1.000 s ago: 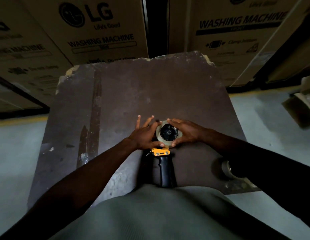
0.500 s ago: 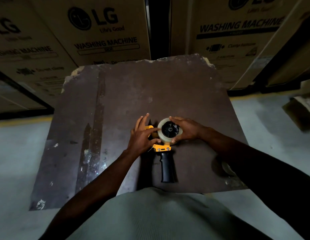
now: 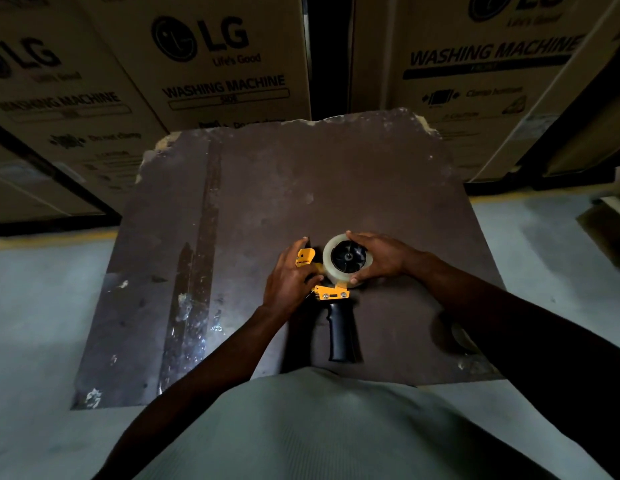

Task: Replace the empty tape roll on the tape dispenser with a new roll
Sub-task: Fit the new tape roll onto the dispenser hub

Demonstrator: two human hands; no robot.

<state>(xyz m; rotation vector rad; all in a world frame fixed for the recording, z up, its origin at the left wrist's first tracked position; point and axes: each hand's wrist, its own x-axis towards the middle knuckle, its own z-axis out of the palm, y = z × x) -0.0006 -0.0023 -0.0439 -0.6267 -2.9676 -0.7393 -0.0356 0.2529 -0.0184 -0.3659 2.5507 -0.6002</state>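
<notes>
Both hands meet on the tape dispenser (image 3: 331, 292) lying on the worktop (image 3: 267, 188). Right hand (image 3: 381, 259) cups the tape roll (image 3: 347, 259) (seated on the hub), fingers curled around its rim; left hand (image 3: 289, 278) grips the yellow frame just beside it.

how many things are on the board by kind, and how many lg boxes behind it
tape dispensers: 1, tape dispenser, yellow with a black grip
tape rolls: 2, clear roll on the dispenser hub; second roll at the board's right edge, mostly hidden by the arm
hands: 2, left hand, right hand
LG cartons: at least 3, e.g. carton
total: 8
</notes>
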